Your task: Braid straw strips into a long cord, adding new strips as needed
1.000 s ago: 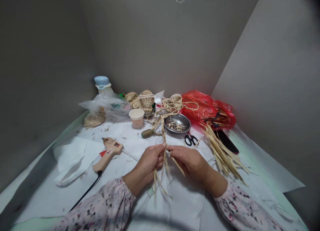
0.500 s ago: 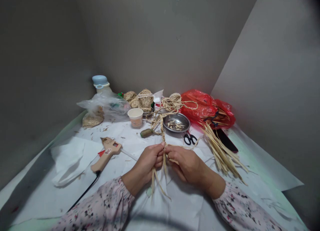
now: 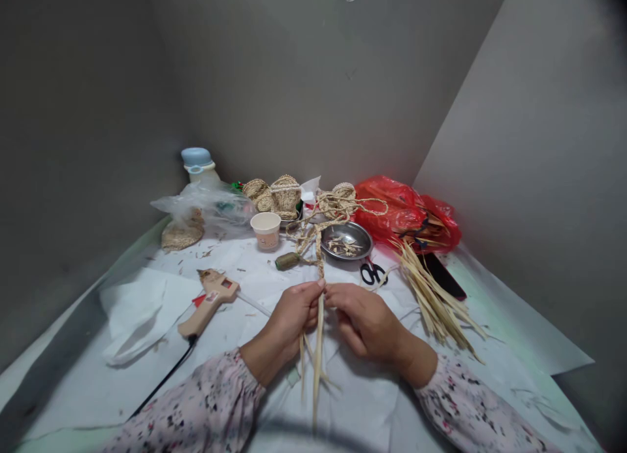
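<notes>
A braided straw cord (image 3: 320, 260) runs down from the pile at the back to my fingers. My left hand (image 3: 296, 311) pinches its lower end between thumb and fingers. Close beside it, my right hand (image 3: 365, 319) has its fingers closed at the same spot, thumb and index on the straw strands. Loose pale straw strands (image 3: 317, 361) hang from between the hands toward the table's front, one long and wide, others thinner. The exact crossing of strands is hidden by my fingertips.
A glue gun (image 3: 209, 303) lies left, a paper cup (image 3: 266, 231) and metal bowl (image 3: 360, 250) behind. Black-handled scissors (image 3: 373, 274), a straw bundle (image 3: 435, 296), a dark phone (image 3: 445, 277) and a red plastic bag (image 3: 396, 208) are on the right. Braided coils (image 3: 284, 193) stand at the back.
A long wide strand now hangs straight down between my hands. The strand that stretched right past my right hand has shifted. My left hand keeps its pinch.
</notes>
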A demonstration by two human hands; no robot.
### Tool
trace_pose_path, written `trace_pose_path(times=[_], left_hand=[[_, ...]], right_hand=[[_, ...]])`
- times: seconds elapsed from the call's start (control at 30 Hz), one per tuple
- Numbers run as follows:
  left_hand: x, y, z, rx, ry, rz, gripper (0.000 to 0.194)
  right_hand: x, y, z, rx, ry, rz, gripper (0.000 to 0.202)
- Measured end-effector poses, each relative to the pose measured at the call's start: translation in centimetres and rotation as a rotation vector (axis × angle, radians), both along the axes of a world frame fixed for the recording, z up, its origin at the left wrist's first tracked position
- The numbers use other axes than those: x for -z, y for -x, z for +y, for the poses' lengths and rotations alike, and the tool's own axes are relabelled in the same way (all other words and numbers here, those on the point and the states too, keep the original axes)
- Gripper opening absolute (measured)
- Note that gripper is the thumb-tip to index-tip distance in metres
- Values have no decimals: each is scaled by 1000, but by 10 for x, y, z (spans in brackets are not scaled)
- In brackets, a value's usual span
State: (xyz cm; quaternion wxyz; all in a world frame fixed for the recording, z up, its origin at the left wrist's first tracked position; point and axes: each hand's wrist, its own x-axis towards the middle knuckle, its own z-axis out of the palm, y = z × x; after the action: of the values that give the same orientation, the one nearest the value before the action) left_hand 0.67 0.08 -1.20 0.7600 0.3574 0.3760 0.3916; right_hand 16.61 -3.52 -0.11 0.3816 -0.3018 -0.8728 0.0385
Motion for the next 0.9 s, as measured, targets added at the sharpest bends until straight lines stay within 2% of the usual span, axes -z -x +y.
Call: trace_pose_path(times=[0.1, 0.17, 0.23, 0.43, 0.7, 0.9], left_hand=[[0, -1, -2, 19, -13, 85, 32], [-1, -1, -4, 40, -31, 127, 33], [-2, -2, -5, 49, -56, 153, 34], [-4, -3, -8, 63, -101, 188, 36], [3, -3, -5, 71, -224, 341, 37], [-4, -4, -8, 65, -295, 383, 34]], right_hand=[[6, -3, 4, 205, 33, 143, 36], [8, -4, 7, 280, 107, 176, 29], [9, -3, 8, 293, 163, 186, 25], [6, 2, 8, 290, 197, 206, 13], [6, 4, 8, 335, 285, 231, 12], [8, 4, 8, 390, 385, 251, 8]])
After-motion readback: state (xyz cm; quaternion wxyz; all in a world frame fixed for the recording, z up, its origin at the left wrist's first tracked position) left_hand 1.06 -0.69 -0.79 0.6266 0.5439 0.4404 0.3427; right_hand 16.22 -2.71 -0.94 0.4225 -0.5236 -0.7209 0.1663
